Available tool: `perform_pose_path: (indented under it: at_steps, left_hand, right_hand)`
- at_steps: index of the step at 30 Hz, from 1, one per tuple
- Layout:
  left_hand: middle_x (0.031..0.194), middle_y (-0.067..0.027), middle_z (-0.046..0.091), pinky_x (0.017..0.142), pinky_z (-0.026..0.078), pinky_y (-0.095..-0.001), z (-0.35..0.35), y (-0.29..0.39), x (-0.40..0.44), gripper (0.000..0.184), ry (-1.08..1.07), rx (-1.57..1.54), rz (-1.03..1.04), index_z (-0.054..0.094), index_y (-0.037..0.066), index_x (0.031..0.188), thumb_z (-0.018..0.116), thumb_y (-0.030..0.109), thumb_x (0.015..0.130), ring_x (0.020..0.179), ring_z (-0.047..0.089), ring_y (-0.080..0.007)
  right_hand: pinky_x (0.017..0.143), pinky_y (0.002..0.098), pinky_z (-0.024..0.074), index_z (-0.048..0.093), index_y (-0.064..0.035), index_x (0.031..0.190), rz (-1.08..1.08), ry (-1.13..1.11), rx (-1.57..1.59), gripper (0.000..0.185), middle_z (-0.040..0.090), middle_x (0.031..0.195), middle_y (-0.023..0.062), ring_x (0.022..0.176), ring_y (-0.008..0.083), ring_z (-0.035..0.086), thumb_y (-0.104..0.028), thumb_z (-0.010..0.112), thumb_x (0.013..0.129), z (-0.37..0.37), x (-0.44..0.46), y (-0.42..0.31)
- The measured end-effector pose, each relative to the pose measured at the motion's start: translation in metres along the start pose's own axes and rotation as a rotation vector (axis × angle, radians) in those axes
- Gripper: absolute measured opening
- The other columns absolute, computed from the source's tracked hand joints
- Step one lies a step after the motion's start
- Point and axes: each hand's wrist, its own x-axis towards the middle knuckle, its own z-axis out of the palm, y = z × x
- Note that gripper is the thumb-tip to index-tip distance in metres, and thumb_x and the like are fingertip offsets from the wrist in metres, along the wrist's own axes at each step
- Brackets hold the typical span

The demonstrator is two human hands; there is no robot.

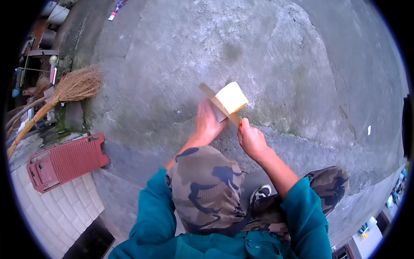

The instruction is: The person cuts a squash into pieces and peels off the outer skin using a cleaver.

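A pale, bright block point(232, 97) with an orange-yellow lower edge is in front of my knees, above the grey concrete ground point(172, 56). A long flat blade point(208, 92) crosses its left side diagonally. My right hand point(252, 139) is closed round the blade's near end, where a bit of orange shows. My left hand point(207, 122) is against the lower left side of the block, beside the blade; its fingers are partly blurred, and a greyish-white face of the block shows between them and the blade.
A straw broom point(77, 86) leans in from the left, near clutter and buckets. Below it, a red-brown ridged plastic board point(71, 160) lies on pale tiles point(64, 211). My camouflage-covered knee point(207, 185) rises close below my hands. A colourful wrapper point(117, 9) lies at the top left.
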Motion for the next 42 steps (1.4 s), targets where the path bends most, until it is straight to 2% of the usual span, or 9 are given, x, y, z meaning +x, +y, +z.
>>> perform_pose_path:
  at_steps: [9, 18, 20, 22, 24, 28, 34, 36, 42]
  left_hand:
    - [0.116, -0.0224, 0.05, 0.089, 0.046, -0.0461, 0.005, -0.008, -0.015, 0.073, 0.091, -0.177, 0.007, 0.044, 0.001, 0.121, 0.081, 0.027, 0.063, 0.108, 0.053, -0.0395]
    - [0.114, -0.0189, 0.052, 0.085, 0.048, -0.0463, -0.107, 0.072, -0.039, 0.073, 0.202, -0.169, 0.082, 0.044, 0.002, 0.121, 0.082, 0.025, 0.063, 0.102, 0.057, -0.0388]
    - [0.115, -0.0187, 0.051, 0.085, 0.048, -0.0466, -0.084, 0.069, -0.04, 0.072, 0.221, -0.127, 0.125, 0.043, 0.003, 0.121, 0.081, 0.025, 0.063, 0.103, 0.057, -0.0386]
    - [0.116, -0.0188, 0.05, 0.085, 0.048, -0.047, -0.014, 0.019, -0.035, 0.073, -0.041, 0.175, 0.018, 0.041, 0.004, 0.123, 0.079, 0.023, 0.064, 0.104, 0.056, -0.0387]
    - [0.114, -0.0188, 0.051, 0.086, 0.048, -0.0467, 0.018, 0.008, -0.017, 0.076, 0.119, 0.05, 0.229, 0.039, 0.004, 0.127, 0.078, 0.023, 0.064, 0.104, 0.055, -0.0385]
    - [0.113, -0.0183, 0.053, 0.086, 0.048, -0.0463, 0.0, 0.02, -0.003, 0.08, -0.028, -0.033, 0.129, 0.038, 0.004, 0.128, 0.079, 0.022, 0.062, 0.103, 0.055, -0.0384]
    - [0.112, -0.0179, 0.053, 0.081, 0.048, -0.0457, -0.068, 0.055, -0.027, 0.078, 0.147, 0.038, 0.327, 0.039, 0.006, 0.122, 0.083, 0.023, 0.061, 0.1, 0.056, -0.037]
    - [0.117, -0.0177, 0.049, 0.084, 0.047, -0.0473, -0.01, 0.004, -0.026, 0.079, -0.052, 0.112, 0.107, 0.035, 0.007, 0.127, 0.08, 0.021, 0.063, 0.11, 0.05, -0.0382]
    - [0.118, -0.0162, 0.053, 0.09, 0.047, -0.0454, 0.015, -0.016, -0.021, 0.082, 0.012, -0.007, 0.201, 0.036, 0.01, 0.129, 0.082, 0.021, 0.061, 0.111, 0.052, -0.0363]
  right_hand:
    - [0.065, 0.0539, 0.0491, 0.042, -0.0053, 0.1, -0.077, 0.101, 0.038, 0.015, 0.065, 0.082, 0.0236, 0.075, 0.0438, 0.063, -0.017, 0.049, 0.092, 0.012, 0.002, 0.014]
    - [0.06, 0.0438, 0.0521, 0.048, -0.0061, 0.109, -0.556, 0.471, 0.17, 0.022, 0.06, 0.088, 0.0173, 0.07, 0.0366, 0.062, -0.018, 0.055, 0.091, -0.053, -0.056, -0.045]
    - [0.062, 0.0485, 0.051, 0.046, -0.0068, 0.108, -0.518, 0.437, 0.208, 0.021, 0.061, 0.087, 0.0204, 0.074, 0.0394, 0.063, -0.02, 0.053, 0.093, -0.041, -0.058, -0.023]
    - [0.066, 0.054, 0.0491, 0.042, -0.0074, 0.106, -0.118, 0.168, 0.188, 0.021, 0.063, 0.085, 0.0256, 0.08, 0.0446, 0.062, -0.024, 0.049, 0.094, 0.022, -0.036, 0.022]
    - [0.069, 0.0575, 0.0472, 0.038, -0.0075, 0.104, 0.041, 0.151, 0.198, 0.023, 0.062, 0.082, 0.0294, 0.082, 0.0491, 0.06, -0.028, 0.045, 0.096, 0.034, -0.014, 0.037]
    - [0.065, 0.0552, 0.0468, 0.04, -0.0054, 0.099, 0.029, 0.1, 0.206, 0.022, 0.061, 0.079, 0.0295, 0.078, 0.0495, 0.06, -0.026, 0.047, 0.097, 0.001, -0.014, 0.033]
    - [0.068, 0.0576, 0.0466, 0.039, -0.0045, 0.098, -0.084, 0.238, 0.3, 0.021, 0.062, 0.079, 0.0299, 0.079, 0.0497, 0.06, -0.025, 0.046, 0.096, -0.011, -0.04, -0.013]
    - [0.066, 0.0575, 0.0457, 0.04, -0.0049, 0.1, -0.003, 0.187, 0.233, 0.022, 0.061, 0.079, 0.0304, 0.077, 0.0511, 0.059, -0.025, 0.047, 0.096, 0.033, -0.024, 0.021]
    - [0.078, 0.0565, 0.0452, 0.044, -0.0019, 0.102, 0.164, 0.055, 0.368, 0.028, 0.062, 0.086, 0.0339, 0.09, 0.0533, 0.057, -0.029, 0.046, 0.096, 0.035, -0.007, 0.046]
